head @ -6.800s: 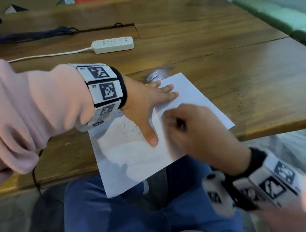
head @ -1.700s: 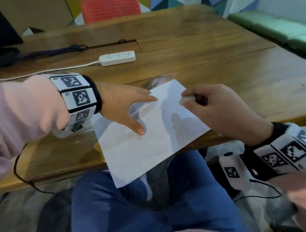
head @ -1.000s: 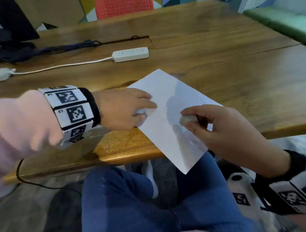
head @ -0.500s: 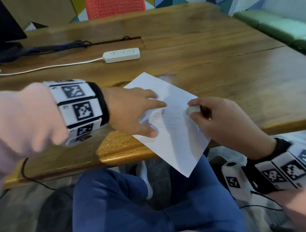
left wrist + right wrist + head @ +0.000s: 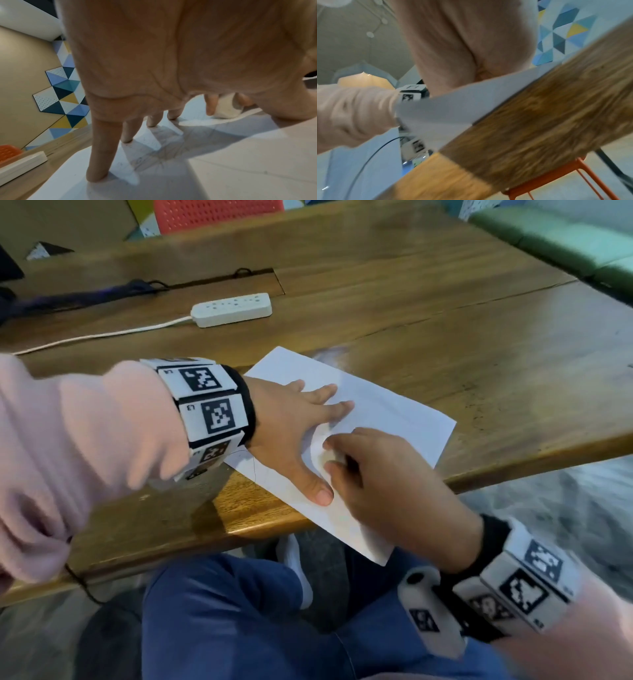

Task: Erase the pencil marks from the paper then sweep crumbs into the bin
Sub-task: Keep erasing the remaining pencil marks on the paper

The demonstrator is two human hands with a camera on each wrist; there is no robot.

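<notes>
Since a moment ago the right hand [image 5: 387, 491] has slid its small white eraser [image 5: 226, 108], pinched in the fingertips, up against the left hand [image 5: 291, 433], which lies flat with fingers spread on the white paper sheet [image 5: 394, 419] overhanging the wooden desk's [image 5: 513, 378] near edge.

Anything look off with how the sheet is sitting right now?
Yes: the paper lies askew, one corner hanging past the table edge over the lap. The left hand pins it flat; the right hand rubs the eraser.
</notes>
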